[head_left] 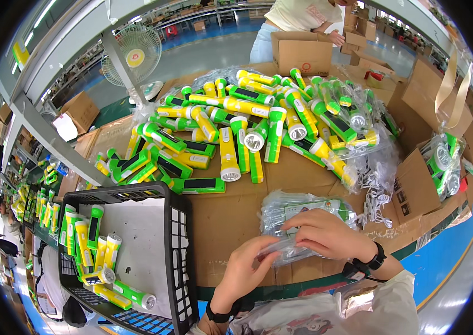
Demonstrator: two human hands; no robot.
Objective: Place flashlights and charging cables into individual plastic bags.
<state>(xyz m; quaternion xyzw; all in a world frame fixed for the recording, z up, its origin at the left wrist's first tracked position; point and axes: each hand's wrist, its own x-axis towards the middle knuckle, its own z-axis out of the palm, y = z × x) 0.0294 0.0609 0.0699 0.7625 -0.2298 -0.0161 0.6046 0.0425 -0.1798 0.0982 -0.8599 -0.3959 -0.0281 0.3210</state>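
Observation:
A stack of clear plastic bags (274, 215) lies on the cardboard-covered table in front of me, with a green-and-white printed panel (334, 207) showing among them. My left hand (246, 267) is closed at the near left edge of a clear bag, its thumb and fingers pinching the film. Over the same bag, my right hand (328, 231) bends its fingers onto the plastic, thumb tucked underneath. Beyond the bags lies a large heap of green and yellow flashlights (228, 153), some with dark panels on their sides.
A black plastic crate (178, 251) with several flashlights stands at my left. White cables (379, 204) lie right of the bags. An open carton (418, 184) and bagged flashlights (442, 159) are at the right. Across the table a person (298, 19) stands behind a cardboard box (303, 53).

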